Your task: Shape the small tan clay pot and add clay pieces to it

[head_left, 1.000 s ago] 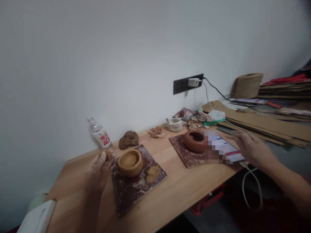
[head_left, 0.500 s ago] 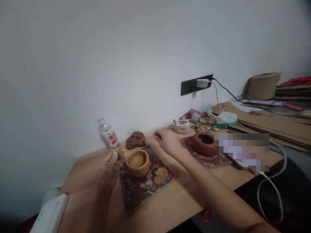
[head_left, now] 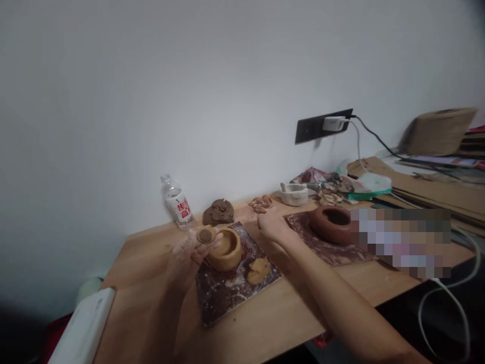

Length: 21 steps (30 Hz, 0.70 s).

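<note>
My left hand (head_left: 187,255) holds a small round tan clay piece (head_left: 205,235) with a darker centre, over the left rim of a yellow-brown clay bowl (head_left: 226,253). The bowl stands on a dark speckled board (head_left: 223,298), beside a flat tan clay lump (head_left: 258,270). My right hand (head_left: 271,226) is in the air between this board and a second dark board (head_left: 299,227); its fingers are curled together, and whatever they may hold is hidden. A red-brown clay ring-shaped pot (head_left: 331,225) sits on the second board.
Along the wall are a plastic bottle (head_left: 179,206), a brown clay lump (head_left: 219,212), clay scraps (head_left: 261,203) and a whitish bowl (head_left: 293,194). Cardboard (head_left: 424,194) and cables lie at right. A white box-like object (head_left: 85,326) is at the left edge.
My left hand has turned the round piece so its face shows and moved it over the bowl's rim. My right hand has drawn back from the clay scraps, fingers curled. The view has shifted.
</note>
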Motion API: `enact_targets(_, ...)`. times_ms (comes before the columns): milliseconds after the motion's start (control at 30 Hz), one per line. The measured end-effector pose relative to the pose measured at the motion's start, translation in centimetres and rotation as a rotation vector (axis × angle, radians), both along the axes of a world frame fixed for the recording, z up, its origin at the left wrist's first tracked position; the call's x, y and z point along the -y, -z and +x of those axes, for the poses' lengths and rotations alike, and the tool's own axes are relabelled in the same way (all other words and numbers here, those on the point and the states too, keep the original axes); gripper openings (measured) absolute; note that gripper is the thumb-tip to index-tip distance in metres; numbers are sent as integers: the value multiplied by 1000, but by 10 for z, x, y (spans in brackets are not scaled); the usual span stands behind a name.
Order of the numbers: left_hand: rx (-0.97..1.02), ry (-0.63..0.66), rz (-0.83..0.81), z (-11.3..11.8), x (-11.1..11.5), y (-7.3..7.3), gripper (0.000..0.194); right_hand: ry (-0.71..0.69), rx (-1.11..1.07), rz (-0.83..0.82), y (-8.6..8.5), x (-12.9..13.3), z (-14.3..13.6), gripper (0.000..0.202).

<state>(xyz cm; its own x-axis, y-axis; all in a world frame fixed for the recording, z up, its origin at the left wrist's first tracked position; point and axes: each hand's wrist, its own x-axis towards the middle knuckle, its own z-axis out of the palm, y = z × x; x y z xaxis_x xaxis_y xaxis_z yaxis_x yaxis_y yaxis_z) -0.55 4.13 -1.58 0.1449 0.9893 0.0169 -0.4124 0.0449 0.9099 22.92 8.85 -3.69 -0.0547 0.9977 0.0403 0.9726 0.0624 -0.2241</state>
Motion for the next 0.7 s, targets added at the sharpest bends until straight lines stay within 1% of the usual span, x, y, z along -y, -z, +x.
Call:
enact_targets(100,-9,25,0,2,2,-1,46,13,-102,54,-2,1,1,28)
enact_targets(200,-53,24,34,4,5,-2,44,9,-237,168,-17,5,-5,20)
enact_targets(300,-106,-3,96,4,7,-2,36,-84,-383,249,-35,16,-18,28)
enact_targets(400,-206,-37,140,4,7,0,31,-163,-466,276,-45,26,-30,27)
enact_targets(500,-248,-83,133,2,6,2,35,-151,-465,276,-44,25,-27,21)
enact_targets(600,-227,-85,87,1,5,2,43,-30,-382,226,-36,13,-8,18)
enact_targets(700,-176,-59,71,1,4,-1,34,95,-250,76,-24,-1,13,13)
